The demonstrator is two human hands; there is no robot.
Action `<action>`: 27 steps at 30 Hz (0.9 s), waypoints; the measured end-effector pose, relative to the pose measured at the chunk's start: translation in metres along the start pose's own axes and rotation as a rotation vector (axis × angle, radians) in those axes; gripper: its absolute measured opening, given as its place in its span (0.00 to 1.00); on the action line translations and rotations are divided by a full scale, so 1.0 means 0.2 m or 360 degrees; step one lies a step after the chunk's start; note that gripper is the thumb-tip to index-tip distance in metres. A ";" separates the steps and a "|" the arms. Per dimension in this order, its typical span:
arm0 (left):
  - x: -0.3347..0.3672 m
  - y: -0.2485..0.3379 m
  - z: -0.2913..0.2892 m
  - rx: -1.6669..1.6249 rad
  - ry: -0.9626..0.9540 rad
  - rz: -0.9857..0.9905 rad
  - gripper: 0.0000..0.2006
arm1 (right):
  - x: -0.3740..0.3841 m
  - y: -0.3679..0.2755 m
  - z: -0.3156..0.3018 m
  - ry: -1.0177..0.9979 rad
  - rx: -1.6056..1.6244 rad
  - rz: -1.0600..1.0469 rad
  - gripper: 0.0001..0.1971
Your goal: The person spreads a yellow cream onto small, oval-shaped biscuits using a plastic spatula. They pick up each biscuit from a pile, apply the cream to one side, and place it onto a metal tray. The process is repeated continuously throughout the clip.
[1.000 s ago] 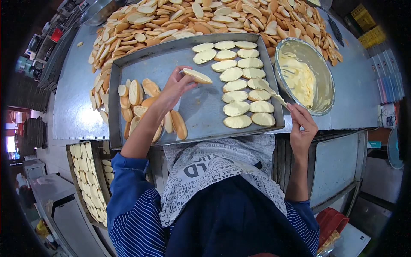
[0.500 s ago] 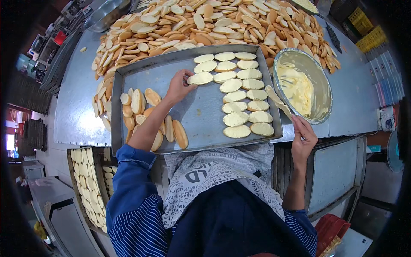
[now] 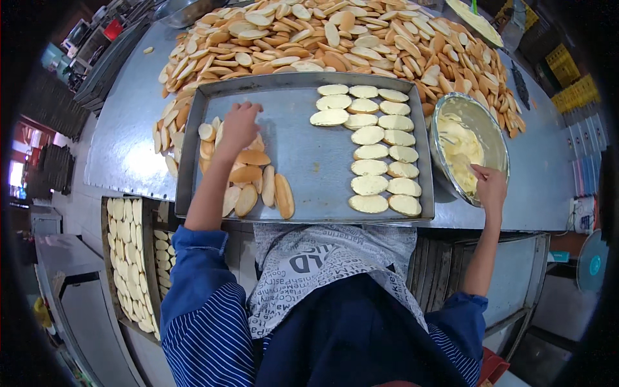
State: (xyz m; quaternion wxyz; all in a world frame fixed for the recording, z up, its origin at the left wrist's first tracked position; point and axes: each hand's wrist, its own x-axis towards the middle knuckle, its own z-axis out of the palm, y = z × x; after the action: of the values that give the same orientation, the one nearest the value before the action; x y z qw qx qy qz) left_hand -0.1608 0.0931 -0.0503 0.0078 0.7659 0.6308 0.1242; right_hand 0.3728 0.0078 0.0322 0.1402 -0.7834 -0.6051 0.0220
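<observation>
My left hand [image 3: 240,129] hovers with fingers spread over the unspread bread slices [image 3: 245,200] heaped in the left part of the metal tray [image 3: 296,148]; nothing shows in its grasp. In the tray's right part, several slices coated with pale yellow cream [image 3: 369,185] lie in columns. Beside the tray stands a metal bowl [image 3: 502,135] of the same cream [image 3: 462,138]. My right hand [image 3: 490,185] is closed around the spatula at the bowl's near edge. The spatula's blade is down in the cream and can hardly be made out.
A large pile of cut bread slices [image 3: 290,48] spreads behind the tray on the metal table [image 3: 119,155]. Trays of coated slices [image 3: 132,271] stand below at left, with an empty tray [image 3: 516,277] below at right. Another metal bowl [image 3: 184,13] sits at the far left.
My left hand has let go of a coated slice and moved left to the plain slices. My right hand has carried the spatula from the tray's right edge into the bowl.
</observation>
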 end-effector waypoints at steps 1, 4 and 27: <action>-0.03 -0.05 -0.02 0.0070 -0.0099 0.0058 0.22 | 0.02 -0.01 0.02 -0.0103 0.0038 -0.0033 0.13; -0.08 -0.16 -0.04 0.0237 -0.0344 0.0139 0.23 | 0.07 -0.05 0.04 -0.0354 0.0169 -0.0101 0.12; -0.10 -0.03 -0.20 -0.0297 0.0448 0.0258 0.25 | -0.05 0.12 -0.09 -0.0182 0.1440 0.0466 0.11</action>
State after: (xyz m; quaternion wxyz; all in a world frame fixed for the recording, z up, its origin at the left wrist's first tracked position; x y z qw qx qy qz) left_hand -0.1776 0.0694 -0.0169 -0.0196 0.7852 0.5476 0.2884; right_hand 0.3962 -0.0099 0.0433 0.4290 -0.7183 -0.4248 0.3456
